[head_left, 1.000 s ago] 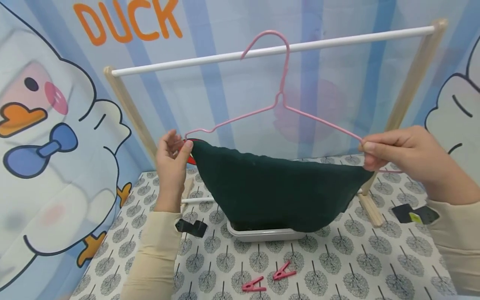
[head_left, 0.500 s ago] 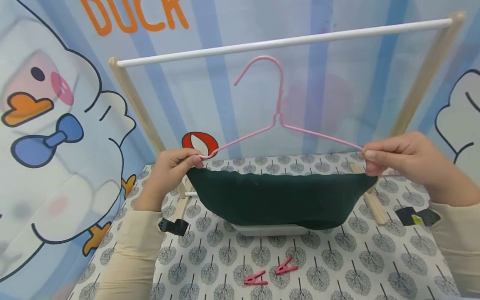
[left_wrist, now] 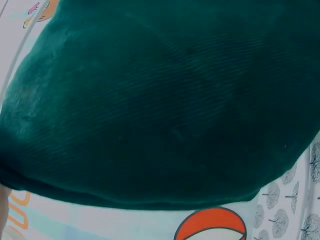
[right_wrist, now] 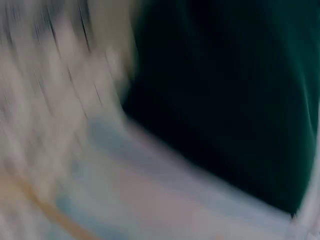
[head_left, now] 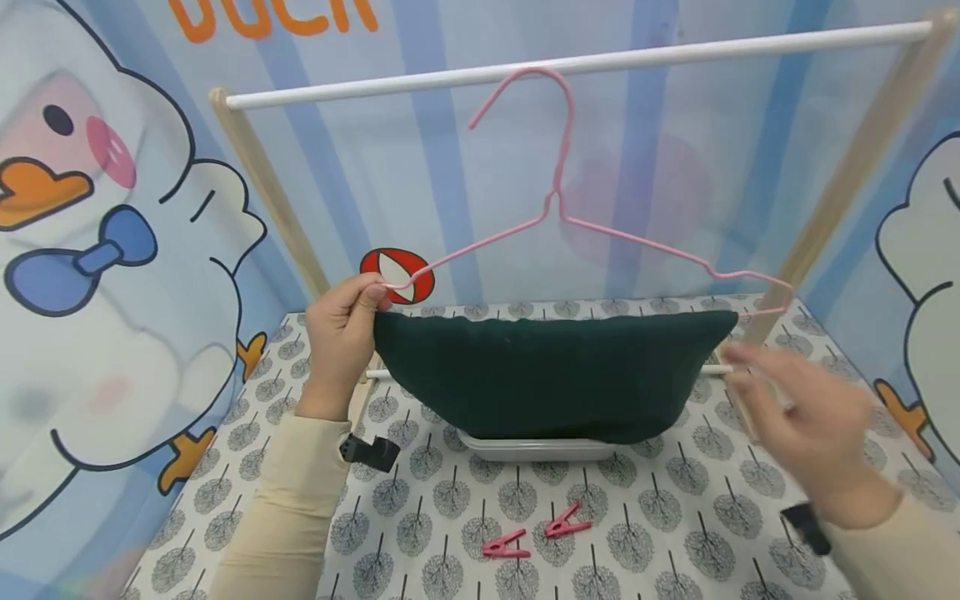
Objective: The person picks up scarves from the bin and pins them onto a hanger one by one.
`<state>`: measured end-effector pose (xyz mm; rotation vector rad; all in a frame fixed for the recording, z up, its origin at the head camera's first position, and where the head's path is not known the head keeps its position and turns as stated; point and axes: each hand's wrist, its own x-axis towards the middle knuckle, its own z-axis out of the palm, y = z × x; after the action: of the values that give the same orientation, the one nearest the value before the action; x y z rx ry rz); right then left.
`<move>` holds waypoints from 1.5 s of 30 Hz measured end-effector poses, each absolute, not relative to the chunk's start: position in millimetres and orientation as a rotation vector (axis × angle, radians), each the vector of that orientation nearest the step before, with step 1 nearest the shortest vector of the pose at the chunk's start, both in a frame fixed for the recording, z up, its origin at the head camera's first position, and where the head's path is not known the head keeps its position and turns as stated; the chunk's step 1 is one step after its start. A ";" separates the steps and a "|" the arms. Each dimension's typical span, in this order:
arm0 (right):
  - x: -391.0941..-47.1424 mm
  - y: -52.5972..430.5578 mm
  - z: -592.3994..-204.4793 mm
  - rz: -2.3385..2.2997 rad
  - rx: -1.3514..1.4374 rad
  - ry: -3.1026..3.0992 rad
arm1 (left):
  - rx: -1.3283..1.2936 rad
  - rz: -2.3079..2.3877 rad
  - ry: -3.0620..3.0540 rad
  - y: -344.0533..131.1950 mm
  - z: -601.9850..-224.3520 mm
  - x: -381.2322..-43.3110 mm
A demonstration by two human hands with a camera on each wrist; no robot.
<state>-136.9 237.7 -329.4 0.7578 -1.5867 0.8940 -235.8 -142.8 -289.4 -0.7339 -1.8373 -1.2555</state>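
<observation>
A: Status?
B: Dark green cloth [head_left: 555,375] is draped over the bottom bar of the pink wire hanger [head_left: 556,193], mid-scene, held up above the white tray [head_left: 540,452]. Draping looks basically done. Bar's right end sticks out bare.
A: Grips?
B: Left hand [head_left: 337,337] pinches the hanger's left end, right at the cloth's left corner; can't tell if it has the cloth too. Right hand [head_left: 813,417] is motion-blurred, off the hanger, low and right of the cloth. Fingers loosely bent, nothing visible in them.
A: What's undone?
B: Two pink clothespins [head_left: 497,547] lie unused on the near worktop [head_left: 637,571]. None seen on the cloth. Hook overlaps the white rail [head_left: 712,52] but looks in front of it, so I'd call it not hung.
</observation>
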 end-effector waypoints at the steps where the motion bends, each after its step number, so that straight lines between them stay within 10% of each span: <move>1: -134.2 229.1 -346.1 0.951 0.857 -1.636 | -0.729 -1.259 -1.813 -141.9 -288.0 -235.6; 10: -124.4 199.1 -447.3 0.954 1.041 -2.526 | -0.672 -1.294 -1.712 -132.8 -281.6 -231.9; 34: -130.9 178.1 -468.1 0.804 1.281 -2.885 | -0.600 -1.308 -1.673 -132.2 -291.1 -218.6; 45: -147.9 166.4 -327.1 0.660 1.251 -2.240 | -0.645 -1.298 -1.710 -112.4 -297.2 -223.1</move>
<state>-147.9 166.4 -327.1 1.2510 -2.2398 0.6599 -223.1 -112.4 -297.2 -0.6454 -1.7103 -1.2978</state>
